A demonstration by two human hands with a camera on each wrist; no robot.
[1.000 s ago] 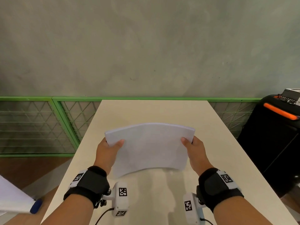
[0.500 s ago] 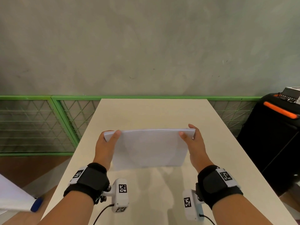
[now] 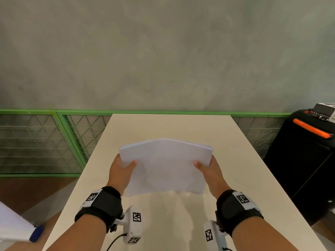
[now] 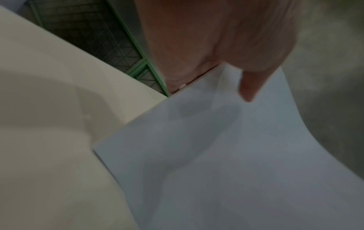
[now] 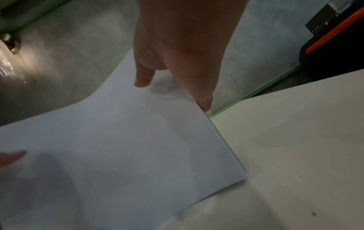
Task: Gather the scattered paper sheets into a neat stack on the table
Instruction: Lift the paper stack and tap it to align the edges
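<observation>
A stack of white paper sheets is held upright over the middle of the beige table, bowed upward at its top edge, its lower edge near the tabletop. My left hand grips the stack's left side, thumb on the near face and fingers behind. My right hand grips the right side the same way. In the left wrist view the thumb presses on the paper sheets. The right wrist view shows the thumb on the paper sheets, whose bottom corner sits close to the table.
A green mesh railing runs behind and left of the table, with a grey wall beyond. At the right stands a black case with an orange handle. A white sheet and a blue object show at the lower left, off the table.
The stack dropped low and flattened half a second ago, then rose again and bowed upward. Both hands kept their grip on its sides and slid lower along the edges.
</observation>
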